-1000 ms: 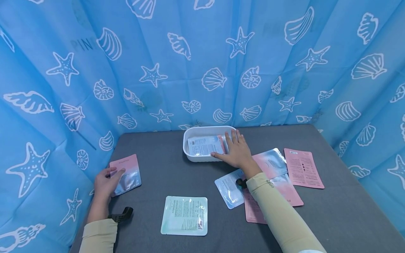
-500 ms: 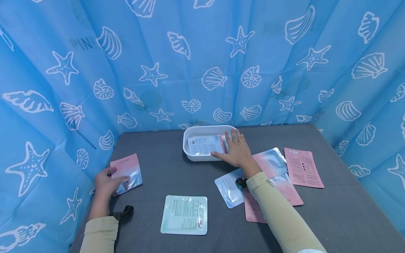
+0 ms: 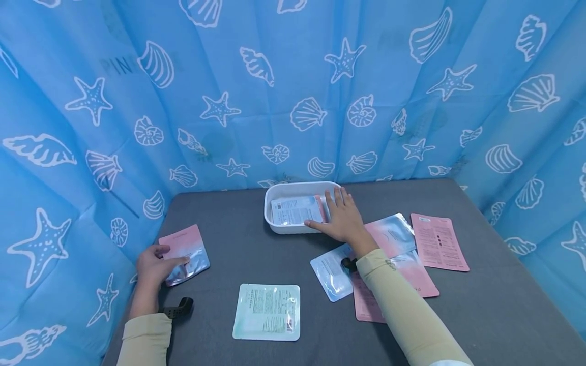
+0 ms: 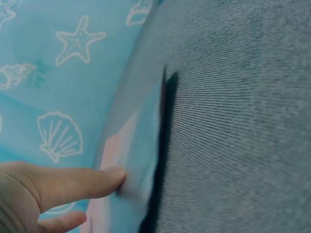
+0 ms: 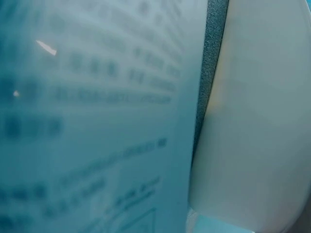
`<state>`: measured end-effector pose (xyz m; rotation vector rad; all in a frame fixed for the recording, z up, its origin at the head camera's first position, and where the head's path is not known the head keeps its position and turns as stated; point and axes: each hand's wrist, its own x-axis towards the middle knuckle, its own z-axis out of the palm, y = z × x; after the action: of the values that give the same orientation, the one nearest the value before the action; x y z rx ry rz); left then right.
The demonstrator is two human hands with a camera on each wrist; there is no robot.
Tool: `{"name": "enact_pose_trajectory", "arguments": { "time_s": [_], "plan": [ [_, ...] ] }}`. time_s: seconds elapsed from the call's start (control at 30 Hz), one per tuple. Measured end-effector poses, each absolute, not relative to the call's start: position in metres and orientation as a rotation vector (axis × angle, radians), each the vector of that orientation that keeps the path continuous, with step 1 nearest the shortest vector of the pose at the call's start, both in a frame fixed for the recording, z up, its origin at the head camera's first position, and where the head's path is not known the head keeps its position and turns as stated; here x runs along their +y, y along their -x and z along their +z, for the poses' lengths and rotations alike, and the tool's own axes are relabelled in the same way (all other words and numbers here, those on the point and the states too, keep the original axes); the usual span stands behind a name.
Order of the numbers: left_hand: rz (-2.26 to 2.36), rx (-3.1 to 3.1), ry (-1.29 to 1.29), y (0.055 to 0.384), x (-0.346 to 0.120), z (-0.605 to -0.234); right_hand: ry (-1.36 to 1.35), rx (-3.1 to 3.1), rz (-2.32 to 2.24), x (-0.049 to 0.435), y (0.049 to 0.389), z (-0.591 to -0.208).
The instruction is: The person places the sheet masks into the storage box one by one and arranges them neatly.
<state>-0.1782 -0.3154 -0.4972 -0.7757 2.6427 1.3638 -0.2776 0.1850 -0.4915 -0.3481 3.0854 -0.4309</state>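
At the table's left side my left hand (image 3: 153, 267) pinches a pink-and-blue foil sheet mask packet (image 3: 185, 241). The left wrist view shows the thumb (image 4: 82, 183) pressing on the packet's face (image 4: 138, 165), one side of which stands off the cloth. Part of the fingers is hidden behind it. My right hand (image 3: 341, 218), fingers spread, lies over the right front corner of a white tray (image 3: 293, 230). Inside that tray lie a pale blue packet (image 3: 295, 210) and something pink beside it. The right wrist view holds a blurred printed packet (image 5: 97, 111) close beside the tray's wall (image 5: 252, 116).
A pale green packet (image 3: 266, 311) lies at the front middle of the grey table (image 3: 220, 244). Several pink and blue packets (image 3: 414, 274) overlap under and beside the right forearm, with a pink one (image 3: 439, 241) farther right. A blue shell-print curtain (image 3: 293, 91) surrounds the table.
The left thumb has slid over the packet's blue part, and the packet has shifted slightly to the right. My right hand and the tray have stayed in place.
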Motion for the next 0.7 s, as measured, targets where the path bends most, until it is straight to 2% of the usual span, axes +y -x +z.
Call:
{"name": "enact_pose_trajectory", "arguments": {
  "time_s": [0.7],
  "plan": [
    [1.465, 2.674, 0.665, 0.176, -0.301, -0.498, 0.36, 3.103, -0.42, 0.184, 0.277, -0.49]
  ]
}}
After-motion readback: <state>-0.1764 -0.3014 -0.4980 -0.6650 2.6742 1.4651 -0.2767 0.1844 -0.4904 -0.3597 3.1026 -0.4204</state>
